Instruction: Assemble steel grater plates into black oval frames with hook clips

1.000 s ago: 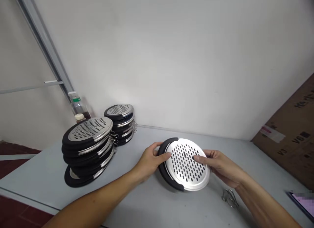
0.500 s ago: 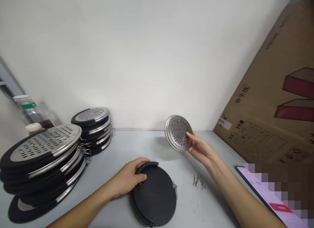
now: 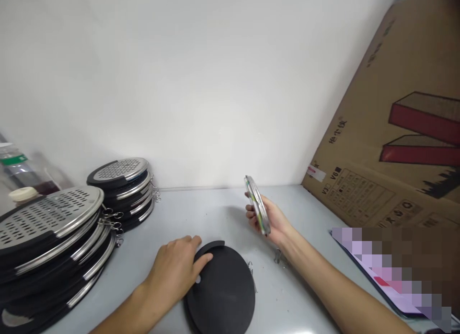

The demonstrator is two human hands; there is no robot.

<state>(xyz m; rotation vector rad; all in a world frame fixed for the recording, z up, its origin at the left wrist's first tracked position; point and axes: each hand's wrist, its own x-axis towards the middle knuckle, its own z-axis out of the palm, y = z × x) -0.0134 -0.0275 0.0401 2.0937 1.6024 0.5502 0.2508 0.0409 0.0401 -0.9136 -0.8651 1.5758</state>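
Grey table [image 3: 172,219] against a white wall [image 3: 201,94]: steel disc raised, black disc laid flat.
The steel disc [image 3: 258,205] is held nearly edge-on above the table by the right hand [image 3: 268,216], clamped between the fingers on one side and the thumb side of the hand on the other, presumably so that its faces are left mostly uncovered. The rim of the black disc [image 3: 224,295] is touched by the left hand [image 3: 176,269], thumb over it and forefinger outside, the two apart; how firmly it is gripped cannot be told. It is probably steadied against sliding. The near stack [image 3: 46,212] and far stack [image 3: 124,170] are stood at the left, likely to keep the middle free for handling. Beyond the right forearm, by which it is partly hidden, lies a clip [image 3: 278,257]; a box [image 3: 359,152] is stood at the right.
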